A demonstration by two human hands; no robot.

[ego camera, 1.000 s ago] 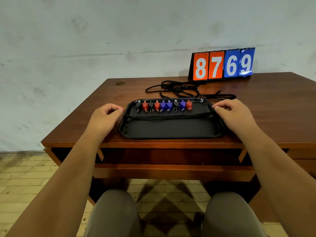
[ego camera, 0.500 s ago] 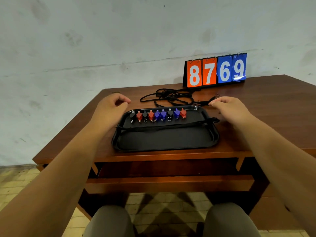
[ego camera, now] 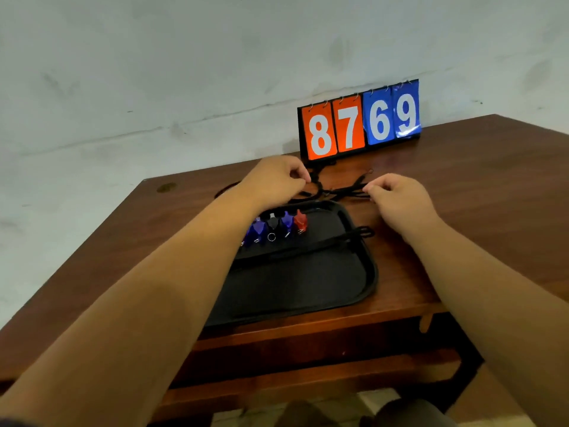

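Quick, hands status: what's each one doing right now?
Left hand: pinches the black cords behind the tray.
Right hand: curled at the same cords; whether its grip has closed on them cannot be told.

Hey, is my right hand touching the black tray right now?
Apart. The head view shows bare table wood between the right hand and the black tray; the hand is at the black cords behind.

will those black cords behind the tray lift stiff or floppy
Likely floppy: the black cords lie in loose curves on the table. Probably light, being thin. They cross in a tangle between the left hand and right hand, so lifting one may drag others.
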